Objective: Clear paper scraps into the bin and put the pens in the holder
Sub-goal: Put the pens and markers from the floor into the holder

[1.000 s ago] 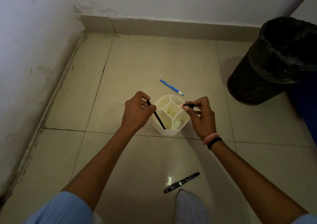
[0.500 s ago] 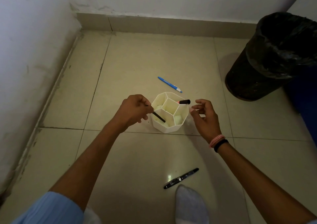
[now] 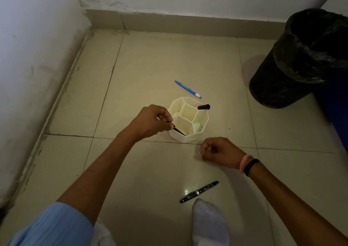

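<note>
A white honeycomb pen holder (image 3: 195,138) stands on the tiled floor. My left hand (image 3: 150,122) pinches a thin black pen (image 3: 178,131) whose lower end is inside the holder's near-left cell. A black-capped marker (image 3: 203,107) leans out of a far-right cell. My right hand (image 3: 218,151) hovers in front of the holder, fingers curled, holding nothing. A blue pen (image 3: 188,89) lies on the floor just behind the holder. A black fountain pen (image 3: 199,191) lies near my foot. The black bin (image 3: 301,57) stands at the far right.
Walls close off the left and far sides, meeting in a corner. A blue object (image 3: 337,104) sits right of the bin. My socked foot (image 3: 209,225) rests at the bottom edge. Small white bits show at the bottoms of some holder cells.
My right hand let go of the marker, now left in the holder, and drew back towards me while closing. My left hand has pushed the thin black pen lower into its cell.
</note>
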`<state>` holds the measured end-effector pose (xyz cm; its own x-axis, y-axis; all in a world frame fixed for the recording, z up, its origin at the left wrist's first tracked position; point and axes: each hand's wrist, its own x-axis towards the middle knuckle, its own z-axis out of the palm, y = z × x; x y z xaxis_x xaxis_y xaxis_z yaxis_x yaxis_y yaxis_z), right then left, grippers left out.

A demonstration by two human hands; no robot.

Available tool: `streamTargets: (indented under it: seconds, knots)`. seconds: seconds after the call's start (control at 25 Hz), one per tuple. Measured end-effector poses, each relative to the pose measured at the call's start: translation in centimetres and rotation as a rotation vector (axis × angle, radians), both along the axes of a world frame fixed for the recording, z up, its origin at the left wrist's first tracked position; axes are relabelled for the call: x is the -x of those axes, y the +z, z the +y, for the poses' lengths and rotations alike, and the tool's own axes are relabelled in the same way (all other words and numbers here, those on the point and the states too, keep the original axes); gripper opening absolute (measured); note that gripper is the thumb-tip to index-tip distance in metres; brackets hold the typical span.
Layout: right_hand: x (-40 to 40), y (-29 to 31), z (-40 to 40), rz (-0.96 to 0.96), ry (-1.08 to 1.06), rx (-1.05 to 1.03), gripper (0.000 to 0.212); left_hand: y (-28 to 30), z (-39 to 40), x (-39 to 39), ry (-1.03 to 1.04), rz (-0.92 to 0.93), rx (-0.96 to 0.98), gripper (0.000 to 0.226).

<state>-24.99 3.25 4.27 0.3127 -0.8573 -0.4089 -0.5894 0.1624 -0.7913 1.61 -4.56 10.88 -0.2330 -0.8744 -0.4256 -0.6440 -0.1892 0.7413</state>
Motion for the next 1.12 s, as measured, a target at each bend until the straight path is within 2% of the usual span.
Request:
streamTargets:
  seconds: [0.12, 0.28, 0.44, 0.56, 0.64, 0.76, 0.84, 0.96, 1.12]
  knots:
    - [-1.0, 0.1, 1.3, 0.218, 0.37, -0.091, 0.027, 0.3, -0.2, -0.2, 0.047, 0.034, -0.007, 0.026]
    - [-3.2, -0.6, 2.8, 0.429, 0.662, -0.107, 0.04, 0.9, -0.7, -0.3, 0.208, 0.158, -0.01, 0.028]
    - [-4.4, -2.0, 3.7, 0.493, 0.821, -0.02, 0.028, 1.2, -0.9, -0.2, 0.329, 0.229, -0.002, 0.025]
    - [-4.2, -1.0, 3.2, 0.435, 0.768, 0.054, 0.022, 1.4, -1.0, -0.2, 0.387, 0.273, 0.006, 0.024]
    - [-3.3, 1.5, 1.8, 0.298, 0.58, 0.135, 0.021, 1.4, -1.1, -0.4, 0.428, 0.295, 0.011, 0.023]
    - [-1.5, 6.0, -0.8, 0.083, 0.274, 0.391, 0.02, 1.2, -1.4, -0.7, 0.475, 0.32, 0.013, 0.023]
    - [-0.8, 8.1, -2.3, 0.021, 0.168, 0.573, 0.02, 1.1, -1.5, -0.7, 0.499, 0.334, 0.006, 0.021]
    - [-0.6, 8.0, -3.7, 0.074, 0.131, 0.679, 0.02, 0.8, -1.6, -0.5, 0.512, 0.346, -0.005, 0.018]
    - [-0.9, 5.2, -4.8, 0.271, 0.228, 0.599, 0.026, 0.5, -1.5, -0.5, 0.507, 0.348, -0.013, 0.019]
